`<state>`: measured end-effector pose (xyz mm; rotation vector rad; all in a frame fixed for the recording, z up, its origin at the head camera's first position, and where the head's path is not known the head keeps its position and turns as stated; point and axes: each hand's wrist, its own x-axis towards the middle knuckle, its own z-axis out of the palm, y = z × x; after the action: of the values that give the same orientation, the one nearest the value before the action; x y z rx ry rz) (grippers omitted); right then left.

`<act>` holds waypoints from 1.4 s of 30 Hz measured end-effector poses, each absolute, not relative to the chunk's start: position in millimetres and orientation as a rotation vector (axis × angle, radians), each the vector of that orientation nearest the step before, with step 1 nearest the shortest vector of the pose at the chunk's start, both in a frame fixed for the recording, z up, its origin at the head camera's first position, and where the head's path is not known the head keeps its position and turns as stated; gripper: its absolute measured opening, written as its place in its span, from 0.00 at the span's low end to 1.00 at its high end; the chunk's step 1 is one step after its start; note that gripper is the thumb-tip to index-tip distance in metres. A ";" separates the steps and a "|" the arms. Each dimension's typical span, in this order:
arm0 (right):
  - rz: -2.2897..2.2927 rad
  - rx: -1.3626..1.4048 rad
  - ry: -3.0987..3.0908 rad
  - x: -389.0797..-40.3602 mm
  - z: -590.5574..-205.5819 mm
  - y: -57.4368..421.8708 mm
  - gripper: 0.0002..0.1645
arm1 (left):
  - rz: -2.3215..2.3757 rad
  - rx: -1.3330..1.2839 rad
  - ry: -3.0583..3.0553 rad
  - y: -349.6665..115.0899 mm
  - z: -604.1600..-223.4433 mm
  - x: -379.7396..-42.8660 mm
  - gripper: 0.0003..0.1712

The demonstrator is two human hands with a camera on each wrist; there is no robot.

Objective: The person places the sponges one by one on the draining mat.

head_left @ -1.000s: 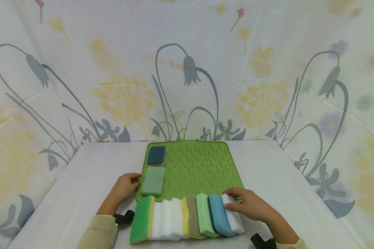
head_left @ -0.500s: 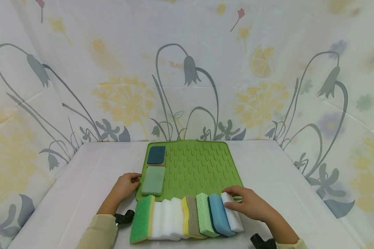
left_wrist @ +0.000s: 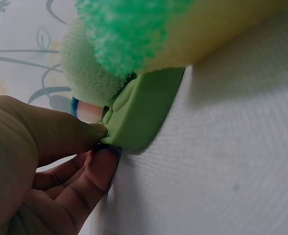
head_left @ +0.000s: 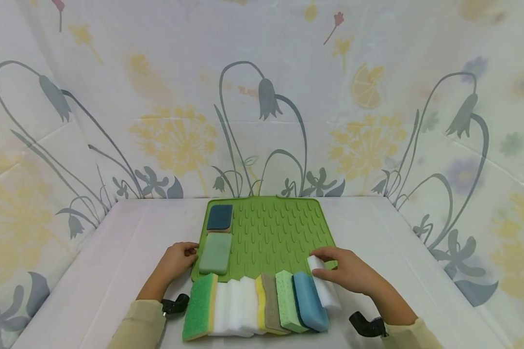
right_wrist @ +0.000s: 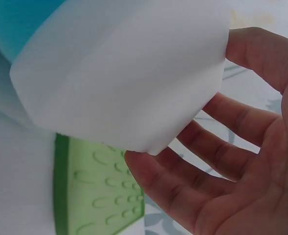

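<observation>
A white sponge [head_left: 325, 290] is held at the right end of a row of sponges by my right hand [head_left: 347, 271]. In the right wrist view its broad white face [right_wrist: 129, 73] fills the top, thumb on one edge and fingertips on another. My left hand [head_left: 177, 257] pinches the left edge of the green ridged mat [head_left: 284, 237]; the left wrist view shows thumb above and finger below the mat's rim [left_wrist: 144, 117]. On the mat's left side lie a dark blue-topped sponge [head_left: 220, 217] and, in front of it, a pale green sponge [head_left: 215, 253].
The row along the mat's front edge has a green-and-yellow scouring sponge [head_left: 198, 308], several white sponges [head_left: 233, 310], a grey-brown and yellow one [head_left: 270, 305], a light green one [head_left: 288, 303] and a blue one [head_left: 310, 303]. A patterned cloth [head_left: 179, 97] hangs behind the white table.
My right hand has lifted the white sponge and shifted it slightly away from me, toward the mat. My left hand keeps its place on the mat's edge.
</observation>
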<state>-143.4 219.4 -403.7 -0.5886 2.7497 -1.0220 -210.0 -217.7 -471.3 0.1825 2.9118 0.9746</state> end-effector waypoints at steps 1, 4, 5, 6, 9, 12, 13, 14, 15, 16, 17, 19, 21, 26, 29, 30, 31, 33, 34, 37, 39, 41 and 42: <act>-1.022 -0.592 2.751 -145.0 -402.1 218.6 0.31 | 0.974 0.187 2.912 -217.5 -470.9 -210.2 0.21; -1.005 -0.611 2.759 -149.7 -397.0 215.7 0.31 | 0.977 0.188 2.909 -217.3 -470.8 -210.6 0.21; -0.999 -0.614 2.763 -151.5 -395.5 214.4 0.32 | 0.980 0.188 2.910 -217.4 -471.0 -210.5 0.21; -0.995 -0.616 2.766 -153.2 -394.0 212.9 0.32 | 0.981 0.187 2.911 -217.6 -471.2 -210.6 0.21; -0.978 -0.610 2.779 -158.4 -389.7 208.5 0.32 | 0.980 0.192 2.917 -217.8 -471.8 -210.7 0.21; -0.957 -0.610 2.796 -163.7 -385.8 204.6 0.31 | 0.975 0.195 2.928 -218.0 -471.7 -210.1 0.21; -0.947 -0.614 2.803 -165.4 -384.4 203.5 0.31 | 0.974 0.197 2.929 -218.0 -471.5 -210.2 0.21; -0.943 -0.616 2.807 -167.1 -382.8 202.2 0.31 | 0.976 0.194 2.930 -218.0 -471.3 -210.0 0.21; -0.934 -0.623 2.815 -168.8 -381.1 200.9 0.31 | 0.979 0.190 2.930 -217.8 -470.8 -209.7 0.21; -0.927 -0.631 2.821 -170.8 -379.6 199.5 0.30 | 0.981 0.187 2.930 -217.7 -470.7 -209.7 0.21; -0.919 -0.649 2.825 -172.9 -377.8 198.1 0.31 | 0.981 0.186 2.931 -217.6 -470.7 -210.0 0.21; -0.913 -0.678 2.831 -177.0 -374.4 195.0 0.30 | 0.982 0.187 2.934 -217.5 -470.8 -210.4 0.20; -0.907 -0.707 2.836 -181.1 -371.0 191.5 0.30 | 0.983 0.182 2.935 -217.4 -471.1 -210.6 0.20; -0.892 -0.734 2.848 -190.6 -363.2 182.8 0.30 | 0.978 0.180 2.932 -218.1 -471.8 -210.7 0.21; -0.879 -0.743 2.854 -196.0 -359.3 177.8 0.30 | 0.974 0.184 2.932 -218.1 -471.7 -211.2 0.21; -0.880 -0.744 2.854 -197.8 -358.2 176.2 0.30 | 0.975 0.183 2.932 -218.1 -471.6 -211.2 0.21; -0.874 -0.744 2.855 -199.6 -357.4 174.6 0.30 | 0.979 0.181 2.931 -218.0 -471.2 -211.2 0.21; -0.867 -0.747 2.855 -203.2 -356.1 171.7 0.31 | 0.979 0.184 2.933 -218.0 -471.0 -211.5 0.21; -0.865 -0.743 2.854 -204.9 -355.7 170.2 0.31 | 0.979 0.185 2.933 -218.2 -471.1 -211.5 0.21; -0.853 -0.738 2.850 -210.0 -354.4 165.6 0.32 | 0.984 0.192 2.932 -218.3 -471.2 -211.3 0.21; -0.857 -0.724 2.841 -213.4 -353.5 162.1 0.33 | 0.987 0.195 2.929 -218.2 -471.7 -211.5 0.21; -0.861 -0.719 2.838 -217.4 -353.0 158.6 0.31 | 0.995 0.195 2.926 -217.8 -472.2 -211.7 0.21; -0.865 -0.714 2.835 -219.6 -352.9 156.9 0.31 | 0.998 0.192 2.924 -217.7 -472.6 -211.9 0.21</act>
<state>-219.6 156.9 -352.9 -0.7140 2.8346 -0.8648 -211.9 -217.7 -472.6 0.1916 2.9239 0.9983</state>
